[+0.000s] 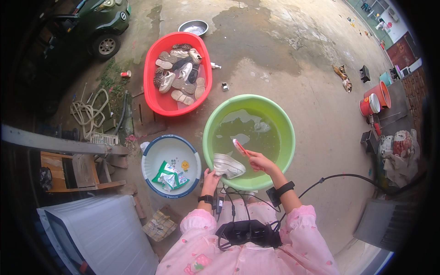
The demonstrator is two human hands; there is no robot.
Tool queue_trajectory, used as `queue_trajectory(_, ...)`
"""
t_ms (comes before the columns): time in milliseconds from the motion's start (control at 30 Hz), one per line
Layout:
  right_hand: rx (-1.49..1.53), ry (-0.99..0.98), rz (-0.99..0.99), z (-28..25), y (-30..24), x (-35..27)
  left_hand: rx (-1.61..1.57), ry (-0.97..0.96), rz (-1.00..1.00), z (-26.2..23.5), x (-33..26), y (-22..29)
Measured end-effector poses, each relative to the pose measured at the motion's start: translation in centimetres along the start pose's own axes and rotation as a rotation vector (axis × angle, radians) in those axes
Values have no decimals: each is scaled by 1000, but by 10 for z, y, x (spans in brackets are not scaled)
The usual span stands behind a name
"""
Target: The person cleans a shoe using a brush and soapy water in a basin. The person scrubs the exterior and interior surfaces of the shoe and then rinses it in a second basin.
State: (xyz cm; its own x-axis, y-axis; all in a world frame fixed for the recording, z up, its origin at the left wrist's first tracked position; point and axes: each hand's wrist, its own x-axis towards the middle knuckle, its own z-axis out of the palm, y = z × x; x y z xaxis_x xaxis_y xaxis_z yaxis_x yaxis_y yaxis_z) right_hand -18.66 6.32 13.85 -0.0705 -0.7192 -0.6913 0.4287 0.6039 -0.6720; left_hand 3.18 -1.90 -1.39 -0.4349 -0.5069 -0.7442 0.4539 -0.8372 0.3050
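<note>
A white shoe rests at the near left rim of a green basin that holds murky water. My left hand grips the shoe at its left end, beside the rim. Over the basin, my right hand is closed round the handle of a red brush. The brush's whitish head points up and left, above the water and apart from the shoe.
Beyond sits a red tub full of several shoes. On the left, a white basin with a blue rim holds a green-and-white packet. A metal bowl, a coiled hose, a parked vehicle and a lying animal are around. Black cables run from my waist.
</note>
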Motion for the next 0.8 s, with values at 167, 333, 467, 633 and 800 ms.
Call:
queue_trajectory(167, -493, 245, -89, 4, 74, 11, 68, -13, -25, -16, 16, -2)
queue_trajectory(333, -574, 313, -202, 41, 103, 19, 95, 38, -59, -15, 15, 3)
queue_trajectory(467, -569, 495, -221, 49, 161, 26, 97, 67, -66, -11, 14, 4)
queue_trajectory(633, -335, 505, -309, 76, 125, 33, 165, 50, -62, -16, 18, 7)
queue_trajectory(800, -450, 640, -315, 82, 139, 43, 90, 85, -128, -15, 22, 10)
